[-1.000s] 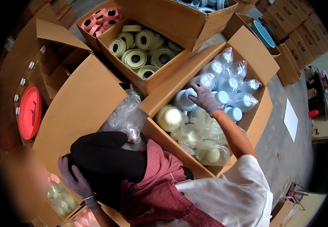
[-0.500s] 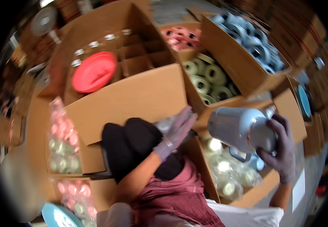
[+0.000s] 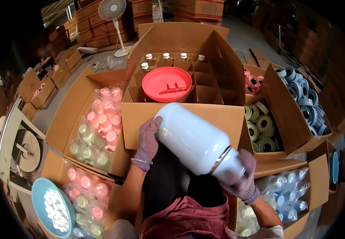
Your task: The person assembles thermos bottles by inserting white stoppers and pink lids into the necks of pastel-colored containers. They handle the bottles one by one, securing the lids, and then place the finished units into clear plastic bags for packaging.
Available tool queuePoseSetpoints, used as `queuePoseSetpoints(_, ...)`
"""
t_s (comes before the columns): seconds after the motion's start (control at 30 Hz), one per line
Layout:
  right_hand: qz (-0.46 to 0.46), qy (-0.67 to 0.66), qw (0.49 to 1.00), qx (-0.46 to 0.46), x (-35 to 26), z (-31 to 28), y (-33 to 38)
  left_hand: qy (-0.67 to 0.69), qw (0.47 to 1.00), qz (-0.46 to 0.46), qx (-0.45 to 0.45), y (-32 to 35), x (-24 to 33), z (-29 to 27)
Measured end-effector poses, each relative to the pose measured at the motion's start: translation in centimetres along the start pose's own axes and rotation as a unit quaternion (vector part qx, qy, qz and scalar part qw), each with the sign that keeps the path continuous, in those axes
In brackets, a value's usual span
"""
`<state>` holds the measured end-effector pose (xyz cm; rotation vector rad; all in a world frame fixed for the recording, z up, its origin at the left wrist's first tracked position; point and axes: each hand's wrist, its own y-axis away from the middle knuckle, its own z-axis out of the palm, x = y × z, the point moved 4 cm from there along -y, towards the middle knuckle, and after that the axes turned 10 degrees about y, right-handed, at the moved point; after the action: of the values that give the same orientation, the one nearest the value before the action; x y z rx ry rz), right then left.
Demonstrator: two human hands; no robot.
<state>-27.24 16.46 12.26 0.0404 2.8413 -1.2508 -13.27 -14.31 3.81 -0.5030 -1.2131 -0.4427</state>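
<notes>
A light blue vacuum flask with a small white flower and a silver band lies tilted across my lap, its base up to the left. My left hand, in a thin purplish glove, closes on the edge of the base. Around the neck end below the band, my gloved right hand grips the flask, its fingers slightly blurred. Just beyond the flask, a red dish holding a slim red piece rests on a divided carton.
Silver-capped bottles stand in the divided carton. At left are bagged pink cups and a blue basin of white caps. Right-hand cartons hold green ring parts, blue ring parts and bagged blue cups. A fan stands behind.
The flask has come from the right side to the middle in my right hand. My left hand, open before, now grips its base. The view has turned and levelled.
</notes>
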Motion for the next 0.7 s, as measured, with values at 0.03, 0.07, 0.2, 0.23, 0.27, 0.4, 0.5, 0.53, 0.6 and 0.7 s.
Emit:
queuePoseSetpoints(0.03,-0.185,0.067,0.980,-0.006,-0.3,0.2,-0.2,0.078,0.997,-0.006,0.005,-0.3,-0.3,-0.5)
queuePoseSetpoints(0.07,-0.260,0.070,0.962,-0.034,-0.3,-0.3,-1.3,0.150,0.989,-0.009,0.014,-0.4,-0.1,-1.2)
queuePoseSetpoints(0.2,0.165,-0.302,0.938,0.039,4.5,-0.5,-8.9,0.199,0.979,-0.003,-0.039,-1.2,0.7,-5.8)
queuePoseSetpoints(0.23,0.259,-0.404,0.874,0.080,5.4,1.0,-12.0,0.119,0.988,-0.021,-0.098,-1.2,0.0,-7.0)
queuePoseSetpoints(0.27,0.213,-0.325,0.922,0.001,6.4,3.5,-15.1,0.068,0.976,0.042,-0.202,-0.7,1.0,-6.0)
queuePoseSetpoints(0.4,0.020,-0.137,0.986,-0.097,9.8,18.1,-23.4,-0.002,0.850,0.063,-0.523,-0.5,0.1,-0.6)
queuePoseSetpoints(0.5,0.079,0.021,0.946,-0.313,11.5,28.5,-26.9,-0.021,0.820,0.002,-0.572,0.5,-1.3,-0.4)
queuePoseSetpoints(0.53,0.066,0.032,0.914,-0.399,12.8,31.2,-27.0,0.053,0.826,-0.018,-0.561,-0.2,-0.8,-1.0)
queuePoseSetpoints(0.6,-0.011,0.131,0.863,-0.487,11.8,32.6,-30.2,0.124,0.927,-0.096,-0.341,-2.6,-1.9,-4.9)
queuePoseSetpoints(0.7,-0.062,0.119,0.916,-0.379,9.1,34.7,-38.4,-0.149,0.978,0.146,-0.031,-10.4,-1.5,-12.5)
